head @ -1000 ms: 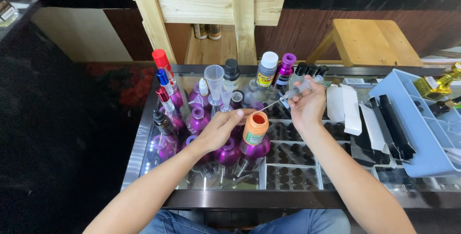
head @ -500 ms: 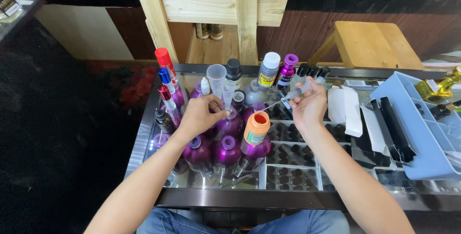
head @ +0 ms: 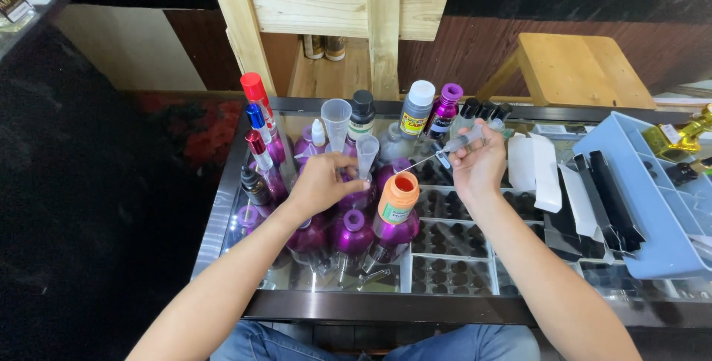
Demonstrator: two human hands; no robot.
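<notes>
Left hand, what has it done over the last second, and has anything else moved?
The left hand left the open orange bottle, moved back-left among the purple bottles and now grips a small clear funnel, slightly lifted. The right hand still holds the syringe, needle towards the orange bottle.

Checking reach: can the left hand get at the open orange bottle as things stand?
Probably yes. The left hand grips a small clear funnel just beside the open orange bottle; nothing stands between, though the hand is occupied.
</notes>
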